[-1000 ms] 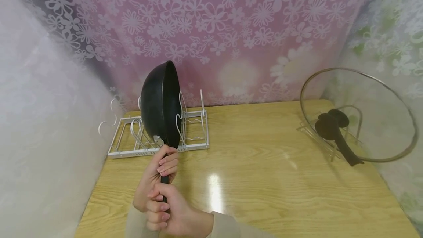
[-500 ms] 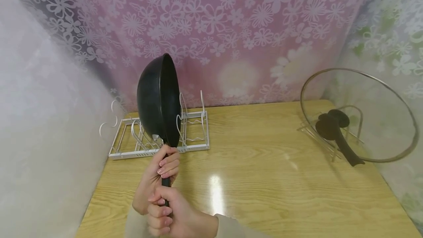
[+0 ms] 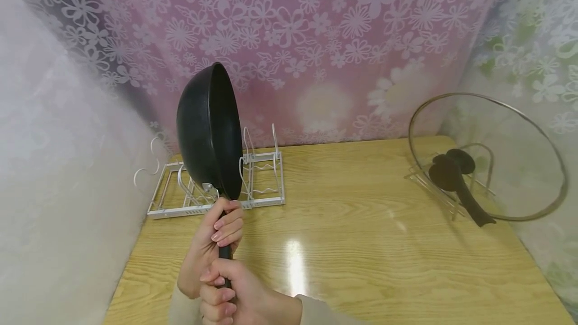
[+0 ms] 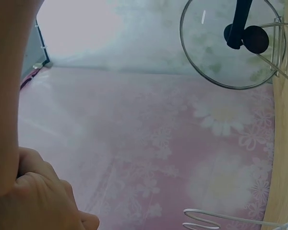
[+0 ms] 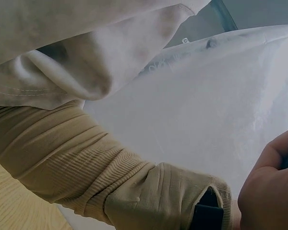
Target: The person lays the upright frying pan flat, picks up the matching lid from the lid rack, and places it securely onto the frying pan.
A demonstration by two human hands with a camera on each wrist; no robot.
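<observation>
A deep black frying pan (image 3: 194, 129) stands on its side in the head view, its hollow facing right and its handle (image 3: 225, 253) pointing down toward me. My left hand (image 3: 217, 237) grips the handle close to the pan's body. Lower down, my right hand (image 3: 239, 290) wraps round the handle's end. Behind and below the pan is a white wire rack (image 3: 266, 202), partly hidden by it; the pan's lower edge overlaps the rack's wire dividers in this view. Neither wrist view shows the pan's body.
A large glass lid (image 3: 548, 129) with a dark handle leans in a small wire stand (image 3: 417, 177) at the table's right. The wooden table (image 3: 361, 265) meets a pink flowered curtain (image 3: 316, 64) behind and a pale wall (image 3: 67, 164) at left.
The pan has risen and shifted left, its top edge now higher against the curtain. Both hands keep their grip on the handle, the right one slightly lower. Rack and lid stay put.
</observation>
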